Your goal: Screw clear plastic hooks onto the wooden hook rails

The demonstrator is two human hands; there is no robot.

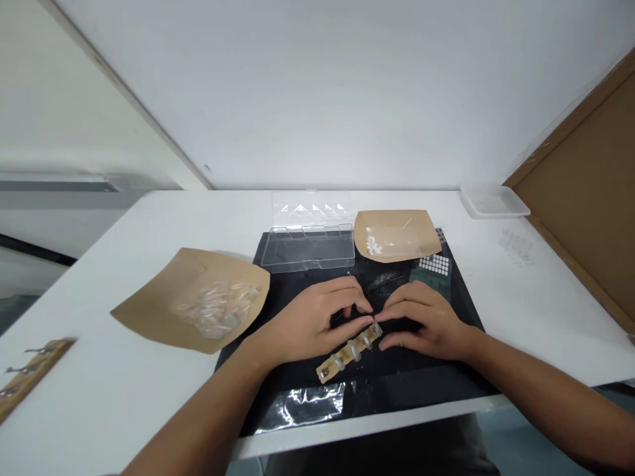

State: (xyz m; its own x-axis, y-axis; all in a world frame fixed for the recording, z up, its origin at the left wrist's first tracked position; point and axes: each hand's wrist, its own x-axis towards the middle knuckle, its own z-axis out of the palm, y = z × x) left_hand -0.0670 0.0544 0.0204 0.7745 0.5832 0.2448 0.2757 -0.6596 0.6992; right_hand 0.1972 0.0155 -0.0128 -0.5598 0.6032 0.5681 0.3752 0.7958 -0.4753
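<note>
A small wooden strip point(347, 354) with several greyish, rounded fittings along its top lies slanted on the black mat point(397, 390). My left hand point(317, 320) is closed, its thumb along the strip's upper right end and its index finger bent towards the thumb tip. From the other side my right hand point(429, 320) meets it, fingers curled and fingertips at that same end, beside the last fitting. Whatever sits between the fingertips is too small to make out. A brown paper tray point(159, 291) with many clear little tubes stands left of my left hand.
Behind my hands are an open clear plastic case point(307, 248) and a second brown paper tray point(417, 225) with small white pieces. A sheet of white dots point(434, 264) lies near my right hand. Another wooden strip with metal hooks point(34, 370) is far left; a translucent tub point(493, 201) stands back right.
</note>
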